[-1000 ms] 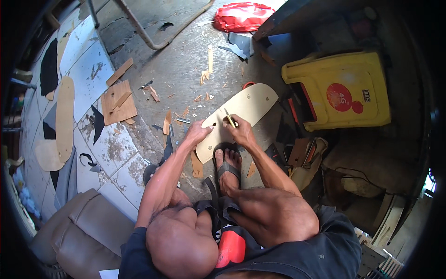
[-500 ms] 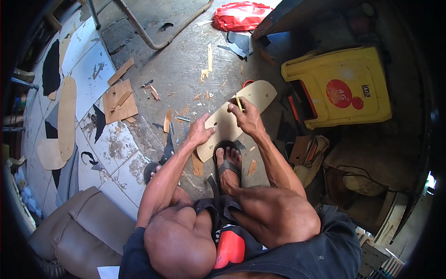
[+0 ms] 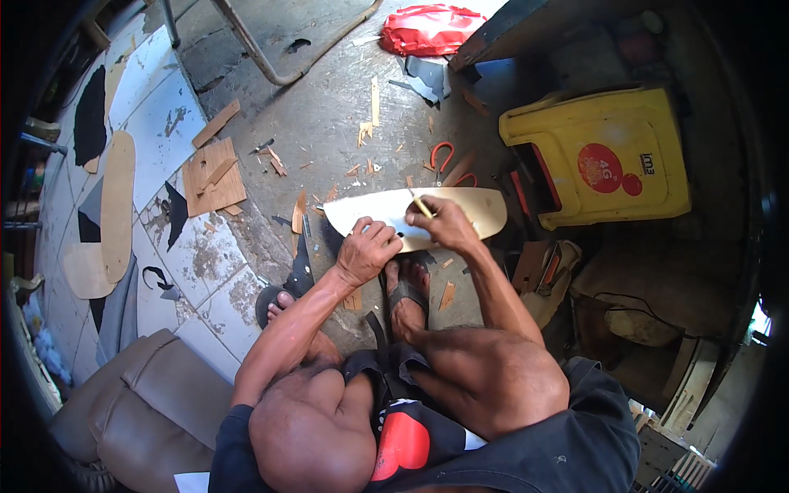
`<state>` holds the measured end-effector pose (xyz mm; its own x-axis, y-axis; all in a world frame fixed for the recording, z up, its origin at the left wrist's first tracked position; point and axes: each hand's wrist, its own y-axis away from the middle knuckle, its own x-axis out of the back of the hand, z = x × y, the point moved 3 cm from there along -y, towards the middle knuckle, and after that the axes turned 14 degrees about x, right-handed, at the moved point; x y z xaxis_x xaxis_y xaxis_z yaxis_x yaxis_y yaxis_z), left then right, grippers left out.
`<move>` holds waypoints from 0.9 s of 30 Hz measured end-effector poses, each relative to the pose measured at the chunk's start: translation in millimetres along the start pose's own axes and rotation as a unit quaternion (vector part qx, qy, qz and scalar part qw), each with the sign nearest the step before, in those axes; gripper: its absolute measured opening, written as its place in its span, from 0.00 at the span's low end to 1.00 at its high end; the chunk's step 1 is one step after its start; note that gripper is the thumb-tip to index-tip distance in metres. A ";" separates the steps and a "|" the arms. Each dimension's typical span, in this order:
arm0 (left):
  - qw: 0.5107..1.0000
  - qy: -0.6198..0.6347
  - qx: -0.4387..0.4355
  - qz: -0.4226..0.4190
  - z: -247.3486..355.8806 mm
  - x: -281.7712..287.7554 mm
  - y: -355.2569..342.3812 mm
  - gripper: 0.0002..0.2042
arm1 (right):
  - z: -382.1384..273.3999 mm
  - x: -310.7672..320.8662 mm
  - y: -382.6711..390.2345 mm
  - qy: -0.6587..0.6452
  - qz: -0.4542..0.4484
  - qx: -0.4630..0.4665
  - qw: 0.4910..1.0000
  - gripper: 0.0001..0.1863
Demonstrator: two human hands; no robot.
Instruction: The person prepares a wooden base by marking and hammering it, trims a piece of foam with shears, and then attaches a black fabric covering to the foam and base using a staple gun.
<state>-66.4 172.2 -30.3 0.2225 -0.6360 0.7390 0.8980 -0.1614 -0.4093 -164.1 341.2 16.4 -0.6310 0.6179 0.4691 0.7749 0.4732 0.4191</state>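
A long pale board (image 3: 358, 209) with rounded ends lies crosswise over my foot, with small dark holes in it. My left hand (image 3: 368, 250) is closed on its near edge, fingers bent over the top. A slim yellow pencil-like stick (image 3: 420, 203) is pinched in my right hand (image 3: 449, 226), which is over the board right of its middle. Its tip is close to the board's surface; I cannot tell if it touches. Just beyond the board are red-handled scissors (image 3: 442, 154), partly covered by it.
Wood scraps and a square plywood piece (image 3: 212, 177) lie on the floor at left, near another long rounded board (image 3: 118, 205). A yellow plastic container (image 3: 608, 156) lies at right. A red plastic bag (image 3: 431, 29) and a metal chair leg (image 3: 246, 45) are at the far side.
The board has turned from slanting to crosswise, uncovering the scissors' handles. My left hand has moved right and closed over the edge; my right hand has moved slightly nearer to me with the stick.
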 end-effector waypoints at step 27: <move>0.995 0.013 0.071 -0.073 -14.7 -31.0 63.7 0.08 | 34.7 -67.3 -20.5 0.164 -0.193 -0.145 0.956 0.20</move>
<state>-21.7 170.5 -87.2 0.0784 -0.6335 0.7698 0.9648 -0.1463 -0.2186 -136.3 311.7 -50.7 -0.8827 0.1792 0.4343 0.4686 0.4035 0.7859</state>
